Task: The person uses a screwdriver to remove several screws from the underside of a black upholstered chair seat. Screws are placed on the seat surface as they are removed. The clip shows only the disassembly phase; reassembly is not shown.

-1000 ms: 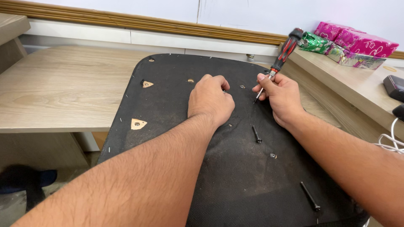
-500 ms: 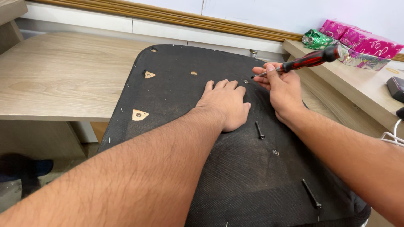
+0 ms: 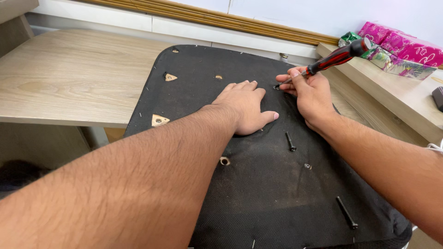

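A black fabric-covered seat panel point(image 3: 258, 193) lies upside down across a wooden desk. My left hand point(image 3: 247, 108) rests flat on it, fingers spread, holding nothing. Just to its right, my right hand point(image 3: 309, 94) grips a red-and-black screwdriver point(image 3: 334, 57), tilted low with its tip at a screw hole near the panel's far edge. Two loose black bolts lie on the panel: one point(image 3: 290, 141) close to my right wrist, another point(image 3: 346, 212) near the front right corner.
Wooden triangular patches with holes point(image 3: 158, 121) show on the panel's left side, and an open screw hole point(image 3: 224, 161) in the middle. Pink and green wrapped boxes point(image 3: 399, 48) sit on a raised shelf at the right. The light wooden desk point(image 3: 64, 83) stretches to the left.
My left hand went from pinching at a hole to lying flat on the panel. The screwdriver swung from upright to nearly level, its tip now at the far hole. The view shifted slightly.
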